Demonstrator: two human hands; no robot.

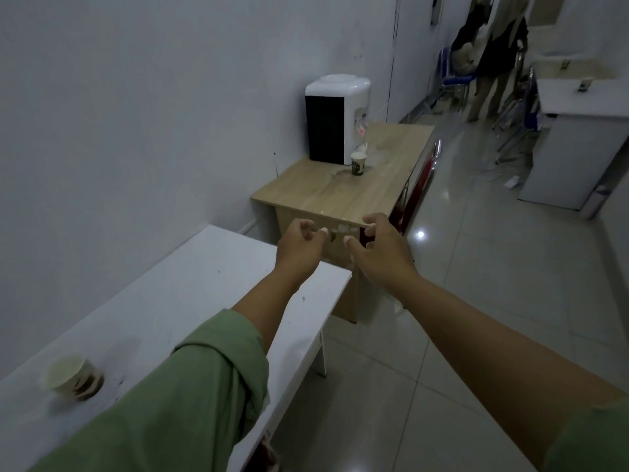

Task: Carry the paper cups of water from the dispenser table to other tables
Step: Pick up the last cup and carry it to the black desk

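Observation:
A white and black water dispenser stands on a wooden table against the wall. One paper cup sits upright right under its taps. A second paper cup rests on the white table at the lower left, blurred. My left hand and my right hand are stretched out in front of me, over the gap between the two tables, fingers curled apart and holding nothing. Both hands are well short of the cup at the dispenser.
A red chair is tucked at the wooden table's right side. Glossy tiled floor runs to the right. Further back stand a person, blue chairs and white cabinets or tables on the right.

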